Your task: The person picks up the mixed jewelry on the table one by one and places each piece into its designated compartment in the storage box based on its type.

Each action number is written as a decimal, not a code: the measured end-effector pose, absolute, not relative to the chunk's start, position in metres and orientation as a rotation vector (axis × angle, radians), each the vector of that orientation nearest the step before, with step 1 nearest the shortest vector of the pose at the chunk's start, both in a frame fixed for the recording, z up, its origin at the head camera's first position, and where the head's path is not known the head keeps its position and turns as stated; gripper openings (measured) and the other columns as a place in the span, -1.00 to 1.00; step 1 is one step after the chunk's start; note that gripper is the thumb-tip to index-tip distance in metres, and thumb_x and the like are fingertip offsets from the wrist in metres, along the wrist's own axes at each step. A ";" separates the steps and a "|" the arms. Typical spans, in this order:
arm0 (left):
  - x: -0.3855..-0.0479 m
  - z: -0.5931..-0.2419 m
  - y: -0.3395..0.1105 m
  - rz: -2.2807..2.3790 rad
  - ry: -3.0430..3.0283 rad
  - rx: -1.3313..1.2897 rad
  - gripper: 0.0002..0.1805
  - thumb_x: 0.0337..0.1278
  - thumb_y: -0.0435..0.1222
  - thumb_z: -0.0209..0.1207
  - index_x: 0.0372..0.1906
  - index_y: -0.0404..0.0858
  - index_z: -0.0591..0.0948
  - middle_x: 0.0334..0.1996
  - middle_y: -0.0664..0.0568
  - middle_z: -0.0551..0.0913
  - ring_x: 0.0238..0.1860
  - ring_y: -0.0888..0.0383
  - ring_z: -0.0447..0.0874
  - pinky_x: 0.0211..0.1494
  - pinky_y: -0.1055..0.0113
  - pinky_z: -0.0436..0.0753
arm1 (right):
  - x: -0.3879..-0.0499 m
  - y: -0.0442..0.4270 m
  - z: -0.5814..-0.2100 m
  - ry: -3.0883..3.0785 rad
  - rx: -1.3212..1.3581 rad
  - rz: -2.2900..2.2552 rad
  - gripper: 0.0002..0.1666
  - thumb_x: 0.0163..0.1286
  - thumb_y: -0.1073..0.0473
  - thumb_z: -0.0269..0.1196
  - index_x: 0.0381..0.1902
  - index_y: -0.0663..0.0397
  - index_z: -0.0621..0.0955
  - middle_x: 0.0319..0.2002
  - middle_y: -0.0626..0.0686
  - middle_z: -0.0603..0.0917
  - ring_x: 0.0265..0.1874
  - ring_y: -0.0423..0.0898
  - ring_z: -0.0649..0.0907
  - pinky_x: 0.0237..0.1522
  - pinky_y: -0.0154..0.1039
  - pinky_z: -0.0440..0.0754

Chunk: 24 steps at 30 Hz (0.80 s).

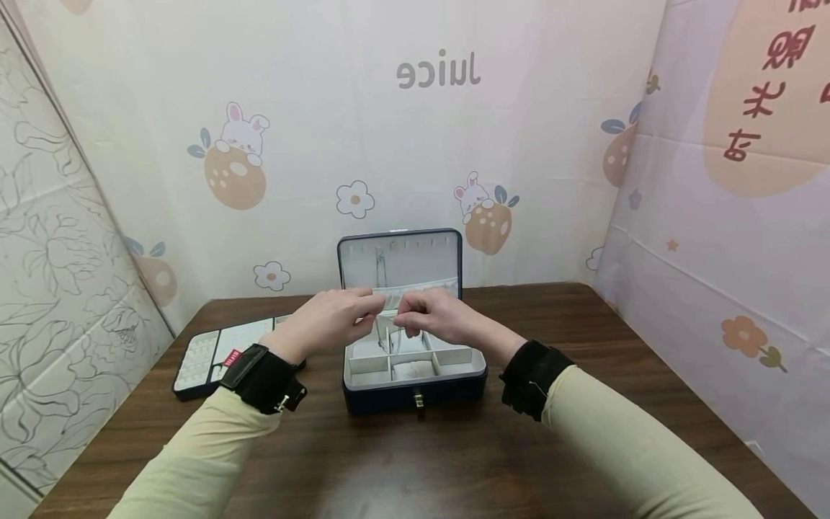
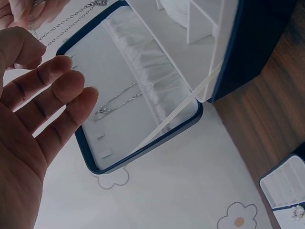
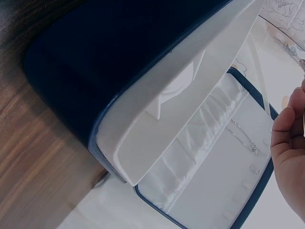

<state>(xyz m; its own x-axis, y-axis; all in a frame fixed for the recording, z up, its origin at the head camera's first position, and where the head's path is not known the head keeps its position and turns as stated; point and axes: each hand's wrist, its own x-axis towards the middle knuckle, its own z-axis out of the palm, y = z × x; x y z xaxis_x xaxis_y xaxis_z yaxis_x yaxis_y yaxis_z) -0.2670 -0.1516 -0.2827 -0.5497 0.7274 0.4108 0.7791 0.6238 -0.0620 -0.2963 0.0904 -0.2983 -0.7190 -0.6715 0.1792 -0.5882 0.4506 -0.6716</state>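
Note:
Both hands are raised over an open dark-blue jewelry box [image 1: 382,401], close together in front of its lid. Between them a thin silver chain necklace [image 2: 64,23] hangs in a loop. My left hand [image 1: 329,319] pinches one end between thumb and forefinger, its other fingers loosely bent. The right hand [image 1: 441,316] pinches the other end with curled fingers; its fingertips are partly cut off in the right wrist view. Another silver necklace [image 2: 112,107] hangs on the lid lining, its lower part tucked into the gathered white pocket [image 2: 147,67].
White dividers split the box into compartments, with a white cushion [image 1: 415,370] in a front one. On the left of the brown wooden table [image 1: 415,468] lies a jewelry tray [image 1: 197,360] with a red tag [image 1: 231,357]. A printed curtain [image 1: 415,151] stands behind.

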 end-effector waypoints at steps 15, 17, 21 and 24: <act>-0.271 -0.294 -0.146 -0.208 -2.424 -1.214 -0.85 0.27 -0.41 0.20 -0.31 -0.11 0.49 -0.46 0.14 0.46 -0.54 0.25 0.35 -0.48 0.41 0.38 | -0.297 0.090 -0.293 2.554 -1.198 -1.190 -0.81 0.57 0.11 0.18 -0.30 -0.03 0.63 -0.42 -0.03 0.67 -0.35 -0.08 0.64 -0.20 -0.17 0.62; -0.272 -0.295 -0.145 -0.210 -2.429 -1.211 -0.88 0.27 -0.40 0.19 -0.29 -0.12 0.51 -0.44 0.13 0.49 -0.53 0.24 0.37 -0.48 0.39 0.39 | -0.297 0.089 -0.293 2.557 -1.197 -1.191 -0.81 0.57 0.10 0.18 -0.30 -0.04 0.63 -0.43 -0.03 0.66 -0.34 -0.07 0.65 -0.18 -0.13 0.63; -0.272 -0.297 -0.144 -0.225 -2.459 -1.201 -0.90 0.29 -0.39 0.19 -0.27 -0.13 0.51 -0.42 0.11 0.53 -0.52 0.23 0.38 -0.47 0.39 0.40 | -0.296 0.088 -0.292 2.554 -1.190 -1.200 -0.80 0.58 0.09 0.17 -0.30 -0.04 0.62 -0.42 -0.02 0.67 -0.32 0.02 0.65 -0.14 -0.01 0.64; -0.273 -0.298 -0.142 -0.235 -2.492 -1.181 -0.88 0.31 -0.38 0.20 -0.28 -0.12 0.51 -0.43 0.16 0.51 -0.50 0.25 0.39 -0.46 0.40 0.40 | -0.296 0.088 -0.293 2.559 -1.184 -1.200 -0.79 0.58 0.09 0.17 -0.30 -0.04 0.63 -0.42 -0.01 0.67 -0.31 0.03 0.65 -0.14 0.00 0.63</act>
